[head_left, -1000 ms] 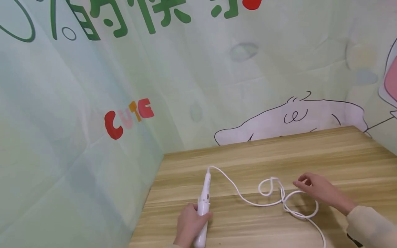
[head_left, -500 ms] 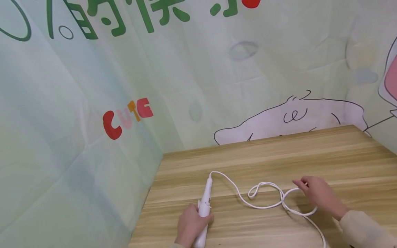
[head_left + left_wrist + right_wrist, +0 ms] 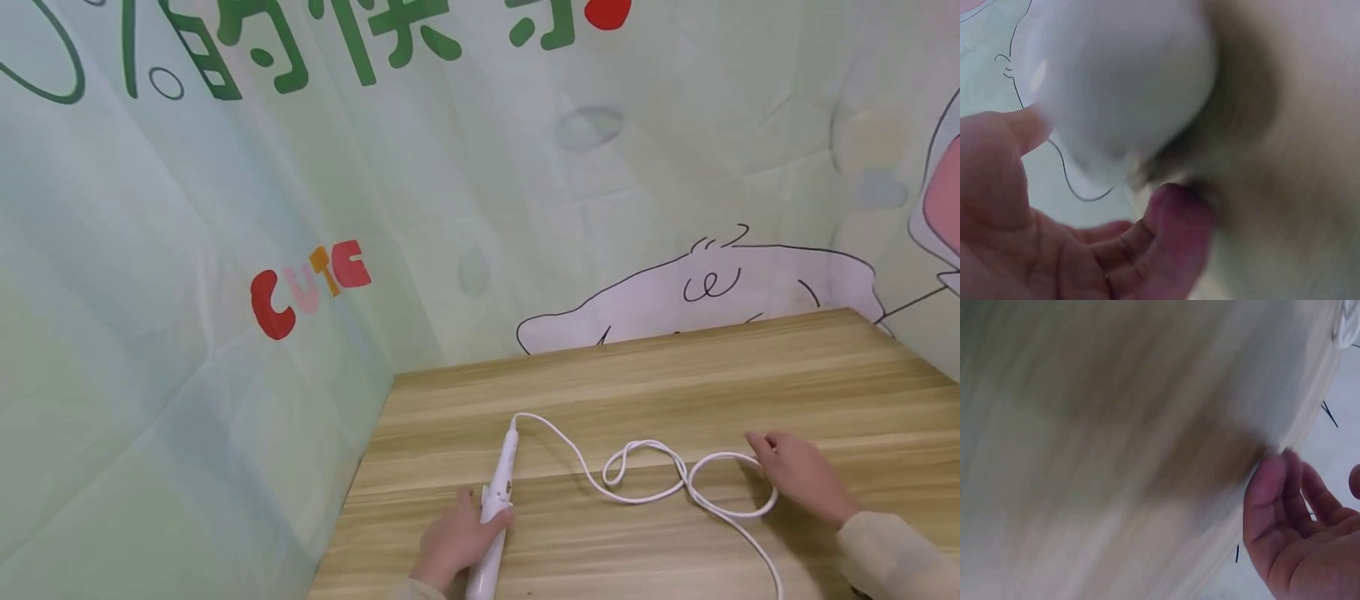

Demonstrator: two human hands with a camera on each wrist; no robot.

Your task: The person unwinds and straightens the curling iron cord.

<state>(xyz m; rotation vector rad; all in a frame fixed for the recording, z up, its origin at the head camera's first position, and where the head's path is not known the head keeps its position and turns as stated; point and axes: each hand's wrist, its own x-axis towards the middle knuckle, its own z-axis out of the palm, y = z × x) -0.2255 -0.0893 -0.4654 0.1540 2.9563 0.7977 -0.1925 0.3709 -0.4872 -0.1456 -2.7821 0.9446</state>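
Note:
A white curling iron [image 3: 498, 498] with a white cord [image 3: 649, 500] lies lengthwise at the front left of the wooden table in the head view. My left hand [image 3: 459, 540] holds it by the handle, thumb laid across and fingers on its left side. In the left wrist view the iron's white rounded end [image 3: 1129, 69] fills the upper part, blurred, with thumb and a bent finger beside it. My right hand [image 3: 804, 477] hovers beside the right edge of the cord's loop, its fingers loosely bent. Between its fingers in the right wrist view [image 3: 1304, 519] nothing shows.
The wooden table [image 3: 600, 383] meets a printed cloth backdrop [image 3: 480, 167] at its back and left edges. The cord crosses the table in two loops and runs off toward the front edge.
The curling iron has tilted and shifted slightly right. My right hand moved left over the cord's loop, then back right. The smaller loop has flattened and shifted left.

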